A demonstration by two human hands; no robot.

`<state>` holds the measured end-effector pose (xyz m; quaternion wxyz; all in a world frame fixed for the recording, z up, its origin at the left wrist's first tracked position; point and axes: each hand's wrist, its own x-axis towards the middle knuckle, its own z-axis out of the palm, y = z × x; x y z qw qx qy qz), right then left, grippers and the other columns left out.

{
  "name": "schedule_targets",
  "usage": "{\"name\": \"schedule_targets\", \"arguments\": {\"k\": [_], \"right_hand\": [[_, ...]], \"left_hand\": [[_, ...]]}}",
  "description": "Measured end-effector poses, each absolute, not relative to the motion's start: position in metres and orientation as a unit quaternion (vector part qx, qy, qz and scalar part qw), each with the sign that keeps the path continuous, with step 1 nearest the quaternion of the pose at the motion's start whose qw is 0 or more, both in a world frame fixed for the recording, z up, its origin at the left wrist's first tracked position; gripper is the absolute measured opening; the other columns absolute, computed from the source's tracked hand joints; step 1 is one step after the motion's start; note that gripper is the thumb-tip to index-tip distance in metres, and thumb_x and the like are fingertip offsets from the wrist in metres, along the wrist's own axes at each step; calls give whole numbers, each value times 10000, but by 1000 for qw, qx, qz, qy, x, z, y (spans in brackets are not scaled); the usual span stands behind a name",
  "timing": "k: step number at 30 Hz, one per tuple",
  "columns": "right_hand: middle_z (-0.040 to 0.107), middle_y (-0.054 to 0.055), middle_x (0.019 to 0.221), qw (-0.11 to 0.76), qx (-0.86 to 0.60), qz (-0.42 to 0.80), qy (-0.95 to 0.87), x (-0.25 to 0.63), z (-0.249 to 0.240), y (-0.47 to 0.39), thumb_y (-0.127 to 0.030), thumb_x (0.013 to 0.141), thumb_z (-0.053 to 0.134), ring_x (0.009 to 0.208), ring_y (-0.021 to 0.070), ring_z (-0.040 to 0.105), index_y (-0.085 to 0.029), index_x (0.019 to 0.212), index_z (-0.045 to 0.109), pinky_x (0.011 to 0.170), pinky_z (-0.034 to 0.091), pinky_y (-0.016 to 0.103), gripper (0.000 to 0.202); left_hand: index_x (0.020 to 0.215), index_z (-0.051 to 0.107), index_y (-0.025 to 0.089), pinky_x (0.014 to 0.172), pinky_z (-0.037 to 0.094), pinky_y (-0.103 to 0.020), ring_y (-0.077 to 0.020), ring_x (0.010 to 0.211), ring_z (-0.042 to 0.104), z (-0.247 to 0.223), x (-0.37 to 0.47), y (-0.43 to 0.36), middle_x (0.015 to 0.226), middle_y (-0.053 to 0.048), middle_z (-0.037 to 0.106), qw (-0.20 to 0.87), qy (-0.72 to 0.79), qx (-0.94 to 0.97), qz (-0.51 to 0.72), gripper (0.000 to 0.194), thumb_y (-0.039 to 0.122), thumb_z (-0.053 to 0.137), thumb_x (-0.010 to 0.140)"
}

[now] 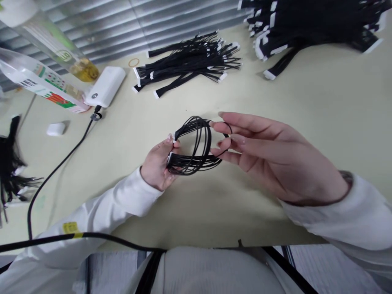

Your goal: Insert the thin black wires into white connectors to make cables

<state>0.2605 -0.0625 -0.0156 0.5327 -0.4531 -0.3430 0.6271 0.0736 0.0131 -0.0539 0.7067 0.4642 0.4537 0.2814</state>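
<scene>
A black wire harness (200, 157) with white end connectors is bent into a loop above the middle of the table. My left hand (157, 165) is closed on its connector end, thumb on top. At the loop's other side, my right hand (260, 151) pinches a thin black wire between thumb and fingers. That wire bows out past the fingertips. Some strands cross over the loop's middle. My right fingertips hide part of the harness's right side.
Bundles of black harnesses (186, 61) lie at the back, with a larger pile (318, 28) at back right and more (9, 159) at far left. A plastic bottle (45, 81), a tea bottle (61, 49), a white power bank (107, 85) and a white case (56, 129) stand left. A black cable (61, 157) runs forward.
</scene>
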Motion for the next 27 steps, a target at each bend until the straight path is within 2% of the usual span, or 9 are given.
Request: {"name": "schedule_targets", "arguments": {"k": [4,7,10,15,20,23,27], "right_hand": [[589,-38,1205,527,-444,617,-380,262,-15,-63,-169,809,471,1049,156,601,-334,1151,519,845,526,357,383],[538,-63,1275,531,-423,622,-391,264,-15,-65,-172,807,461,1123,163,556,-376,1217,456,881,503,383,458],[507,-82,1306,539,-392,625,-406,263,-15,-66,-160,797,477,1145,167,538,-400,1241,429,916,479,396,507],[517,-83,1286,571,-293,652,-403,259,-12,-68,-114,792,483,1204,157,484,-349,1209,464,1009,403,409,479],[501,-87,1296,562,-282,671,-393,260,-12,-70,-107,794,488,1201,154,483,-358,1234,441,1020,380,419,509],[499,-87,1297,564,-290,671,-386,261,-13,-70,-108,791,500,1208,162,474,-372,1248,437,995,400,413,532],[499,-77,1305,578,-283,662,-385,260,-14,-71,-84,794,505,1240,159,439,-354,1227,483,978,426,361,511]], "left_hand": [[656,454,173,185,130,-138,-14,192,243,-51,75,16,423,82,413,794,492,248,257,289,346,421,885],[646,466,167,179,124,-127,-16,168,244,-50,75,17,387,82,414,815,484,182,262,354,336,333,927],[647,486,159,178,167,-127,-31,160,280,-51,73,17,371,73,444,835,449,176,264,398,303,272,950],[630,514,151,178,192,-123,-48,165,317,-52,68,20,346,46,458,865,390,191,252,481,191,160,953],[545,461,156,169,146,-122,-47,151,266,-48,71,22,309,33,418,867,413,162,226,561,262,100,961],[522,431,159,165,130,-117,-43,147,249,-47,72,22,292,40,382,863,424,147,233,564,292,104,962],[618,481,154,163,164,-120,-33,159,271,-48,72,19,382,45,470,844,444,172,249,453,272,204,956]]}}
